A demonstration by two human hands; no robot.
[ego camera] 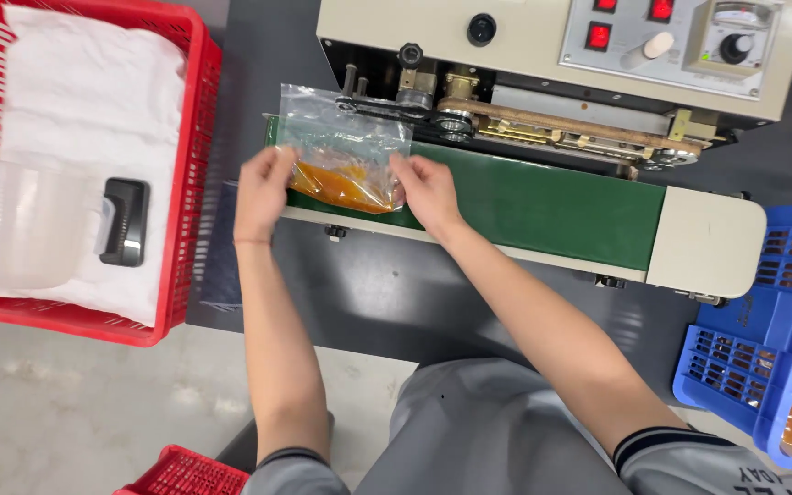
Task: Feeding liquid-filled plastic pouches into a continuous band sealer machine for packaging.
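A clear plastic bag holding orange contents lies on the green conveyor belt of a beige sealing machine. My left hand grips the bag's left edge. My right hand grips its right edge. The bag's open top reaches the machine's sealing rollers at the left end of the belt.
A red crate on the left holds white cloth, a clear plastic jug and a small black device. A blue crate with filled orange bags stands at the right. Another red crate corner shows below.
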